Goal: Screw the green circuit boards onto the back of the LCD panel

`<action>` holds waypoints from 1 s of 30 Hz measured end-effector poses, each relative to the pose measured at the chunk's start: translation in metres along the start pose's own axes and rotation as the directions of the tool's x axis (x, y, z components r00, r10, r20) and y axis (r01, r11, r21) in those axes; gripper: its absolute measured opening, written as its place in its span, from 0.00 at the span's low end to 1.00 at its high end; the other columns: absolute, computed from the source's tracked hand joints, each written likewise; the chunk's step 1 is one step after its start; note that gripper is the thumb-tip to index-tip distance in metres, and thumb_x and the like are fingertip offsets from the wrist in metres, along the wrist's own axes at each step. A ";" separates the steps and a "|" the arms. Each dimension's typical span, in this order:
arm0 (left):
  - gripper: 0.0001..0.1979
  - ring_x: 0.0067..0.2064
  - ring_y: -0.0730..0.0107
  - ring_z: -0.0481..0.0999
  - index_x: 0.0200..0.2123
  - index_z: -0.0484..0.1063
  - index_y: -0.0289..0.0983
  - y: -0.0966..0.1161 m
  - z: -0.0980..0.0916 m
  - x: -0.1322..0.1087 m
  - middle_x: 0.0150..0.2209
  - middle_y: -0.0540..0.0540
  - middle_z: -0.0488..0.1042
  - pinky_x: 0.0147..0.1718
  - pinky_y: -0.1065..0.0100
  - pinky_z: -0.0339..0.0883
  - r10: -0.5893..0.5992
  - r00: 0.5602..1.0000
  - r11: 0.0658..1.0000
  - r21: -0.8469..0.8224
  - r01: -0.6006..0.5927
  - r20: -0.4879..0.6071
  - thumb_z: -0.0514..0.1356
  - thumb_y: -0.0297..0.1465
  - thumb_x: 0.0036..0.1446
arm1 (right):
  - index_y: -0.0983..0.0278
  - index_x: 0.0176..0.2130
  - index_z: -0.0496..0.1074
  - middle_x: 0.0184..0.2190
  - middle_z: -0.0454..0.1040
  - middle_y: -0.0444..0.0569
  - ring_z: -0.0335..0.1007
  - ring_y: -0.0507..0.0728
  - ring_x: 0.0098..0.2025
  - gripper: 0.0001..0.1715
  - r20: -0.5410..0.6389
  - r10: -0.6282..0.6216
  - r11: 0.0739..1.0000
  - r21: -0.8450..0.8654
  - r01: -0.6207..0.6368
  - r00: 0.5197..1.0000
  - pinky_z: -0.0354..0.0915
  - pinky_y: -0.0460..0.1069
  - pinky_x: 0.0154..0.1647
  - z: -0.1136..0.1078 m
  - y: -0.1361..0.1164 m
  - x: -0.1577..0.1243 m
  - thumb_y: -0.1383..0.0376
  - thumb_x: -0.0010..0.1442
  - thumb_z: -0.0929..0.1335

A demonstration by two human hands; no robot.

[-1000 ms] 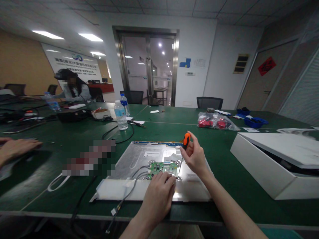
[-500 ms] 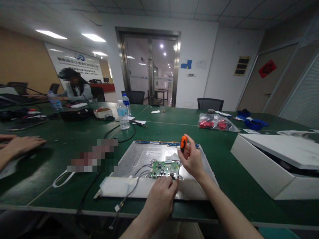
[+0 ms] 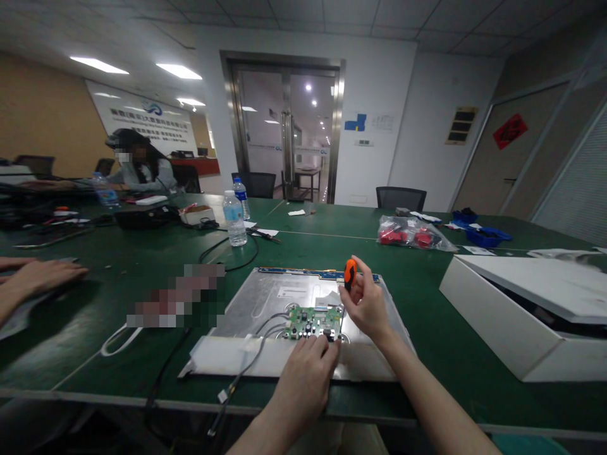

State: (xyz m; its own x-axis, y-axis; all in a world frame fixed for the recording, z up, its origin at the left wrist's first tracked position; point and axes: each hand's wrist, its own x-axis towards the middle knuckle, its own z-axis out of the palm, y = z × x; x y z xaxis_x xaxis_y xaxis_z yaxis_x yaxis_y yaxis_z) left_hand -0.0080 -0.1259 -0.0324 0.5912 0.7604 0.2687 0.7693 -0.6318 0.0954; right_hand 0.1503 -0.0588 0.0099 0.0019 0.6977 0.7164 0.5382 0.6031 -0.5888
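My right hand [image 3: 366,304] is closed around a screwdriver [image 3: 350,273] with an orange and black handle. The screwdriver stands nearly upright, its thin shaft reaching down to the right edge of a green circuit board [image 3: 310,321]. Curled at the front edge of that board is my left hand [image 3: 306,370], its fingertips close to the screwdriver's tip. What those fingers pinch, if anything, is hidden. Under the board lies a flat silver metal display panel [image 3: 256,303] with a whitish strip [image 3: 227,357] along its front. Grey cables [image 3: 263,344] run from the board's left side.
A white box [image 3: 497,322] with a tilted lid stands at right. Water bottles [image 3: 234,220] and a bag of red parts [image 3: 412,235] are farther back. At left are a pixelated object [image 3: 175,297], a black cable [image 3: 165,366] and another person's hand [image 3: 47,277].
Almost nothing differs. The screwdriver handle and my right hand have shifted very slightly to the right; my left hand and the board stay in place.
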 end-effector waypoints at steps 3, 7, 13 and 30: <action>0.16 0.38 0.60 0.67 0.50 0.68 0.36 0.000 0.000 -0.001 0.37 0.43 0.69 0.39 0.60 0.63 0.000 1.000 1.000 -0.006 0.000 -0.006 0.51 0.21 0.59 | 0.66 0.60 0.53 0.19 0.61 0.34 0.55 0.47 0.16 0.32 0.007 -0.005 1.000 -0.007 0.005 1.000 0.51 0.42 0.17 0.000 -0.001 0.000 0.65 0.58 0.63; 0.16 0.38 0.60 0.67 0.49 0.68 0.37 0.002 -0.003 -0.001 0.37 0.42 0.69 0.39 0.60 0.62 -0.017 1.000 1.000 -0.022 0.017 0.002 0.50 0.22 0.59 | 0.66 0.60 0.53 0.19 0.61 0.34 0.55 0.48 0.16 0.32 0.026 -0.026 1.000 0.012 0.026 0.999 0.52 0.42 0.17 0.001 0.000 -0.001 0.66 0.58 0.63; 0.16 0.38 0.60 0.66 0.49 0.66 0.36 0.003 -0.003 0.000 0.37 0.43 0.69 0.39 0.60 0.62 -0.012 1.000 1.000 -0.021 0.012 -0.003 0.50 0.22 0.59 | 0.65 0.61 0.51 0.21 0.62 0.35 0.55 0.48 0.17 0.34 0.035 -0.029 0.999 0.015 0.029 0.999 0.53 0.42 0.17 0.002 0.002 -0.003 0.66 0.57 0.64; 0.16 0.39 0.59 0.66 0.50 0.66 0.36 0.003 -0.004 0.000 0.38 0.42 0.70 0.39 0.59 0.62 -0.021 0.999 0.999 -0.025 0.022 0.027 0.50 0.22 0.60 | 0.64 0.61 0.51 0.20 0.60 0.34 0.55 0.48 0.17 0.34 0.022 -0.065 0.998 0.016 0.065 0.998 0.54 0.42 0.18 0.001 0.000 -0.004 0.67 0.58 0.64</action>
State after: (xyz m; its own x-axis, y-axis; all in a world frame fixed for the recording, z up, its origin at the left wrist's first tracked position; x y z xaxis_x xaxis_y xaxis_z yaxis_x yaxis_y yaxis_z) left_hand -0.0068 -0.1285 -0.0285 0.5813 0.7773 0.2406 0.7757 -0.6187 0.1247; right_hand 0.1498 -0.0613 0.0067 -0.0517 0.6651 0.7450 0.5238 0.6532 -0.5468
